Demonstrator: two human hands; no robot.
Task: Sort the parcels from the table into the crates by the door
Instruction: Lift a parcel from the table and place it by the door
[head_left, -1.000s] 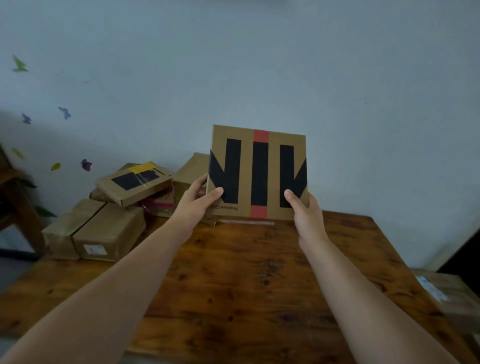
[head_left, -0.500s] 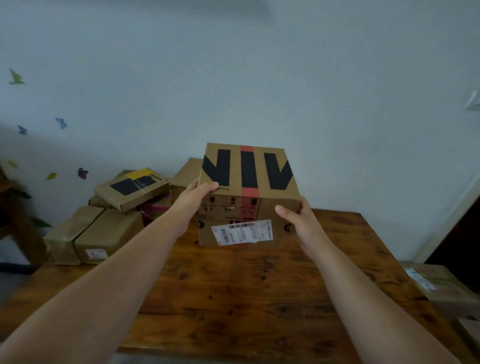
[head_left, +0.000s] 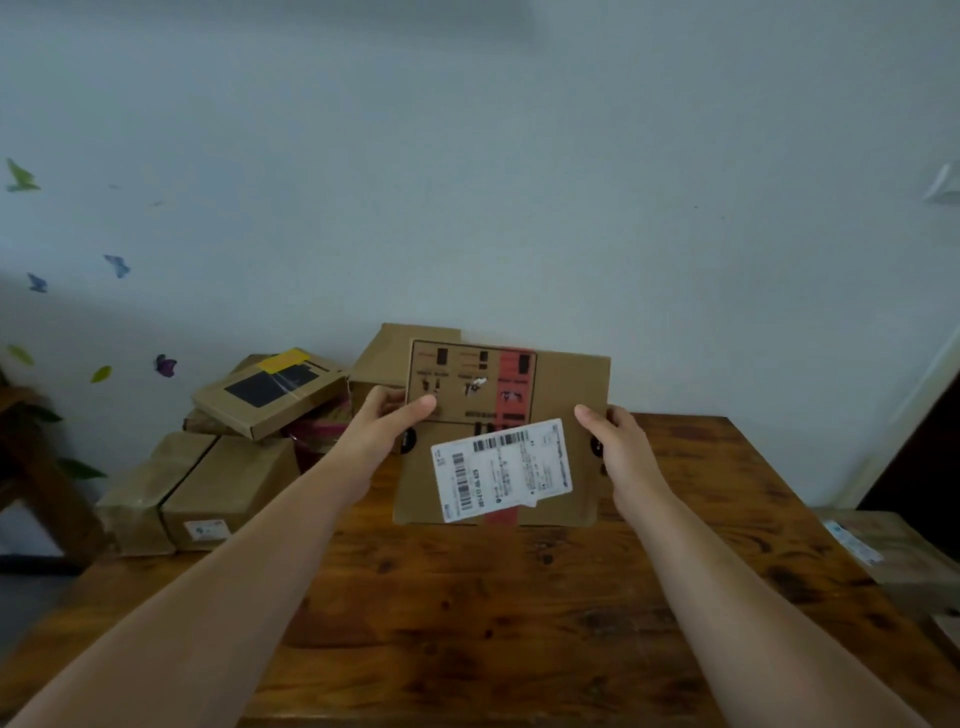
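Note:
I hold a brown cardboard parcel (head_left: 563, 387) above the wooden table (head_left: 467, 597), its side with a white barcode label (head_left: 501, 470) and a red tape strip turned towards me. My left hand (head_left: 387, 423) grips its left edge and my right hand (head_left: 618, 441) grips its right edge. More parcels lie at the table's back left: a flat box with a black and yellow patch (head_left: 270, 397), two plain brown boxes (head_left: 208, 488) side by side, and another box (head_left: 376, 358) behind the held one. No crates are in view.
A pale wall with butterfly stickers (head_left: 117, 265) rises behind the table. Another labelled cardboard box (head_left: 893, 556) sits lower at the right, beside a dark doorway (head_left: 924, 457). A wooden piece of furniture (head_left: 26, 441) stands at the far left.
I have tipped the parcel top-away: its face with black stripes turned out of sight and the labelled side now faces me. The parcel also came slightly lower and nearer.

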